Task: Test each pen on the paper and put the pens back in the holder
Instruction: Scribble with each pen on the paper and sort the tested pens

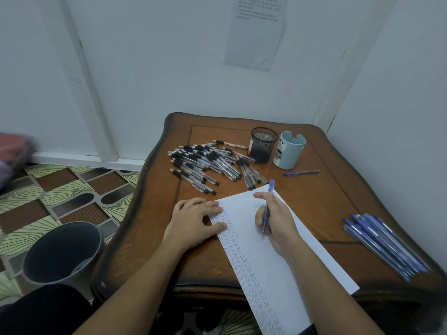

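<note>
My right hand (pixel 278 221) grips a blue pen (pixel 268 206) with its tip down on the white paper (pixel 273 259), which carries columns of small ink marks along its left side. My left hand (pixel 196 221) lies flat with fingers spread, pressing the paper's left edge. A heap of several black-capped pens (pixel 205 163) lies at the back left of the table. A bundle of several blue pens (pixel 384 243) lies at the right edge. One blue pen (pixel 302 173) lies alone near the holders. A black mesh holder (pixel 263 145) and a pale blue cup holder (pixel 289 151) stand at the back.
The brown wooden table (pixel 321 201) stands in a corner of white walls. A dark grey bin (pixel 63 252) sits on the patterned floor to the left. A printed sheet (pixel 256 30) hangs on the wall behind.
</note>
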